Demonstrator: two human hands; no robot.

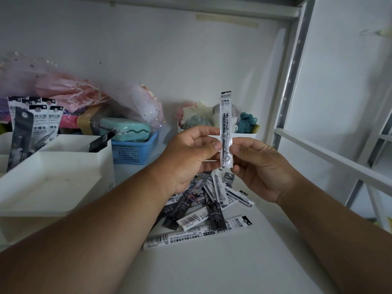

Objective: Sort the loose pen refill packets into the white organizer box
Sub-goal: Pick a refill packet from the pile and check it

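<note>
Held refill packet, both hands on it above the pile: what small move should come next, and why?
Probably carry the refill packet left and stand it in the white organizer box. Left hand and right hand pinch it upright, label facing the camera, as if it is being read. Matching white packets already stand in a back compartment, and the loose pile remains.

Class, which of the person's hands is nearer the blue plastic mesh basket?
Left. The left hand is just right of the blue plastic mesh basket; the right hand is farther right.
</note>
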